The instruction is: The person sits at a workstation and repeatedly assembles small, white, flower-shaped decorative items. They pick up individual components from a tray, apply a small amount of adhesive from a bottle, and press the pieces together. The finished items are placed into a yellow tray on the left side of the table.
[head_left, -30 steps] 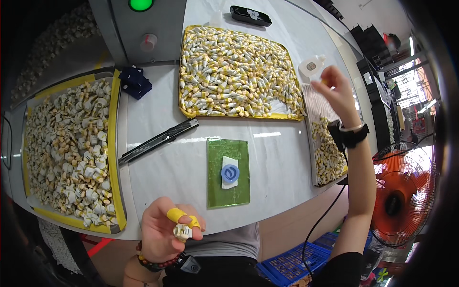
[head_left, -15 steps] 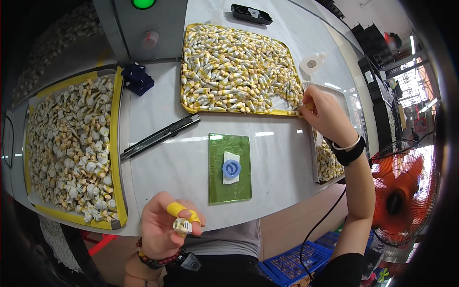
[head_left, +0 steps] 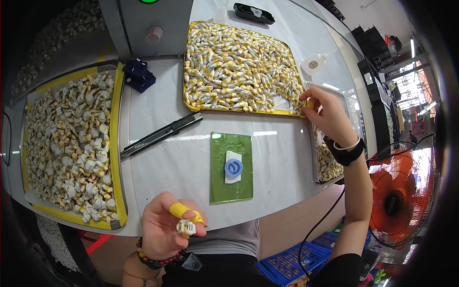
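Note:
My left hand (head_left: 167, 229) is held near the table's front edge, fingertips wrapped in yellow tape, pinching a small white and tan part (head_left: 185, 227). My right hand (head_left: 327, 117), with a black wristband, reaches to the near right corner of the far yellow tray (head_left: 191, 106) full of small white and yellow tubes, its fingers pinched on a small yellow and white tube (head_left: 310, 103). A green mat (head_left: 231, 191) with a white pad and a blue ring (head_left: 233, 168) lies between the hands.
A left yellow-rimmed tray (head_left: 117, 143) holds many white and tan parts. A black utility knife (head_left: 162, 134) lies on the table. A narrow tray (head_left: 327, 165) of parts sits at the right edge, a white bottle (head_left: 314, 63) behind it. An orange fan (head_left: 399, 201) stands at the right.
My right hand has come down from above the narrow right tray to the corner of the far tray. The left hand has stayed in place with its part.

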